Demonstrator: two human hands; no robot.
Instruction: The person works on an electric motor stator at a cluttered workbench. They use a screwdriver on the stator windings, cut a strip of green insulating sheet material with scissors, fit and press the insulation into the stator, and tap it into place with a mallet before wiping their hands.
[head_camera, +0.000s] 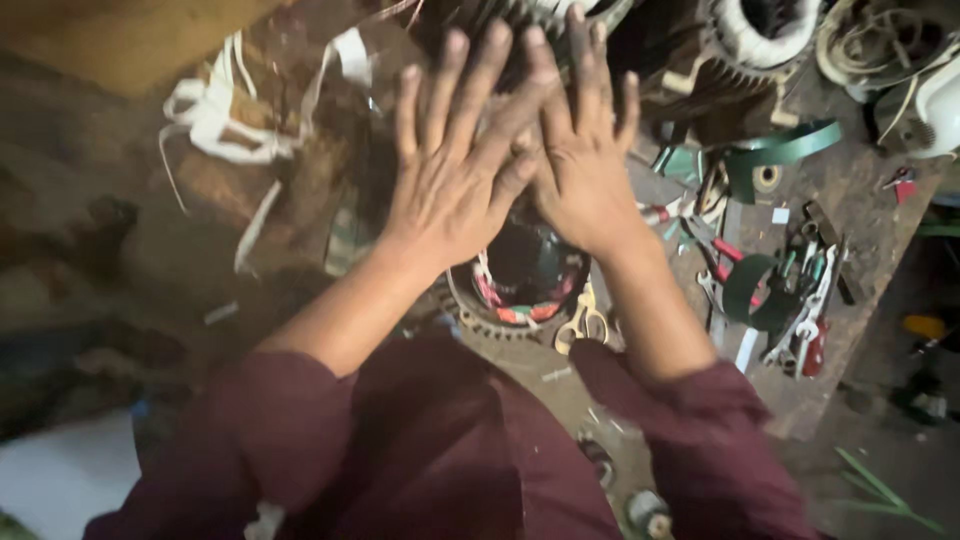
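Workbench (850, 200) cluttered, tools at right. Motor stator (520, 280) sits near centre, directly under both hands, coloured windings showing. Left hand (455, 160) and right hand (585, 150) raised, fingers spread flat, holding nothing (thumbs overlapping). Scissors (582, 320) just right of stator. Judgement: lower palms evenly, keep clear of windings.

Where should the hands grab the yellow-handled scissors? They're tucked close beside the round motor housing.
Probably by the handle loops of the scissors, coming from the right side: the loops lie exposed on the bench, while the motor housing crowds their left.
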